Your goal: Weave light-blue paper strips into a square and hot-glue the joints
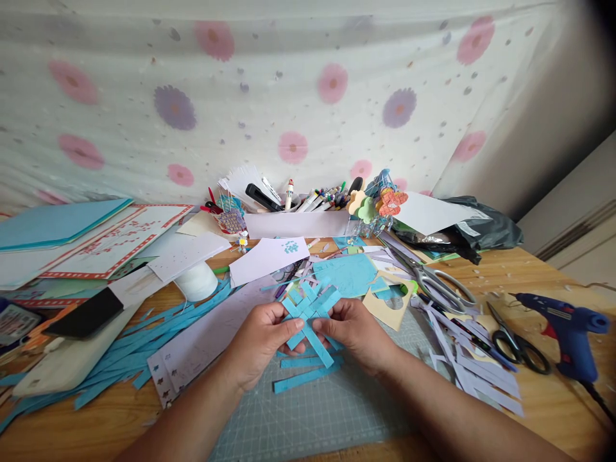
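Between my two hands is a piece woven from blue paper strips (312,308), held above the cutting mat (346,410). My left hand (264,333) pinches its left side with the thumb on top. On the right side, my right hand (353,330) grips it the same way, thumb pressed near the weave. Strip ends stick out from the crossed middle in several directions. Loose blue paper strips (303,378) lie on the mat just below the woven piece. A blue paper sheet (346,274) rests behind it.
At right lie a hot glue gun (572,327), small black scissors (513,346), large metal scissors (436,279) and lilac paper strips (481,372). A pile of blue strips (158,340), a thread spool (197,282) and a phone (89,313) are left. A pen box (298,224) stands behind.
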